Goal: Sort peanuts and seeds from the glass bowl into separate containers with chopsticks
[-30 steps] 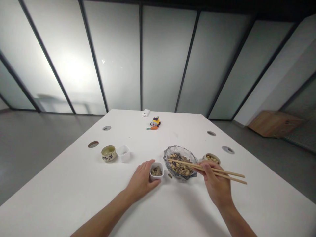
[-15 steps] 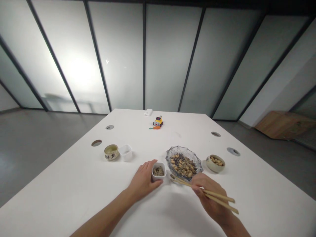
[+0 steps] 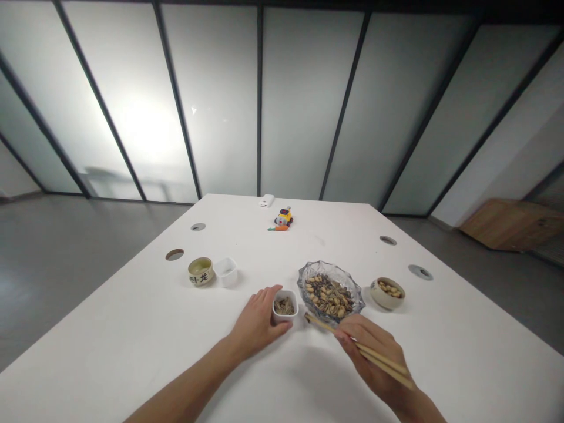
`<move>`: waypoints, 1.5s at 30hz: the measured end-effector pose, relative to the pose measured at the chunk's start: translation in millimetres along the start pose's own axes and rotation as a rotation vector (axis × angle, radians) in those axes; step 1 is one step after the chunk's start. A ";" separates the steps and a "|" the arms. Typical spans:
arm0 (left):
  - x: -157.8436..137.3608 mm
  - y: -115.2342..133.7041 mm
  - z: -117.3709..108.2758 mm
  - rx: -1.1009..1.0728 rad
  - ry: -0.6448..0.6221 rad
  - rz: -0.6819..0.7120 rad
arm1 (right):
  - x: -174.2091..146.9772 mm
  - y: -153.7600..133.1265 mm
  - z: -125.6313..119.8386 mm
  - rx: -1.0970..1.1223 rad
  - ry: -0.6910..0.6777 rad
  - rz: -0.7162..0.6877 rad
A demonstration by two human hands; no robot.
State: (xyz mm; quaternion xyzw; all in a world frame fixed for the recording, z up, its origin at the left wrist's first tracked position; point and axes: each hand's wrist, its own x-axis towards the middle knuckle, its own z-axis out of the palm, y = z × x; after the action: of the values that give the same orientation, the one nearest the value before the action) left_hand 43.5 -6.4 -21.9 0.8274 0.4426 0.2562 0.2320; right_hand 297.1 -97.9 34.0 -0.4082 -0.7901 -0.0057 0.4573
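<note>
My left hand (image 3: 259, 320) is curled round a small white cup (image 3: 285, 317), thumb on the near side and fingers on the far side. Striped seeds (image 3: 284, 306) lie inside the cup. In my right hand (image 3: 374, 352) is a pair of wooden chopsticks (image 3: 324, 324), their tips close together just right of the cup. A small dark piece, too small to name, shows at the tips. Beyond them stands a scalloped glass bowl (image 3: 356, 288) heaped with mixed seeds and nuts (image 3: 330, 294).
To the right sits a round ceramic bowl (image 3: 384, 301) of nuts. On the left are a ceramic bowl with dark characters (image 3: 200, 277) and another white cup (image 3: 226, 277). Farther back lie a toy car (image 3: 283, 218), an orange carrot-shaped item (image 3: 279, 228) and a white device (image 3: 267, 200).
My right hand has shifted slightly and the chopsticks' rear ends have swung lower and left. Their tips look closer together. The left hand still holds the cup; the whole view shifted a little.
</note>
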 end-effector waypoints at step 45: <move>0.3 -0.1 -0.7 0.002 -0.022 -0.032 | -11.4 69.1 -13.3 -0.269 0.268 0.151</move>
State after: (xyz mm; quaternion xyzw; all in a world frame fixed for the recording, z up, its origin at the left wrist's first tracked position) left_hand 43.2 -5.9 -21.4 0.8234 0.4532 0.2428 0.2402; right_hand 354.4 -64.2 8.2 -0.5194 -0.6812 -0.1312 0.4989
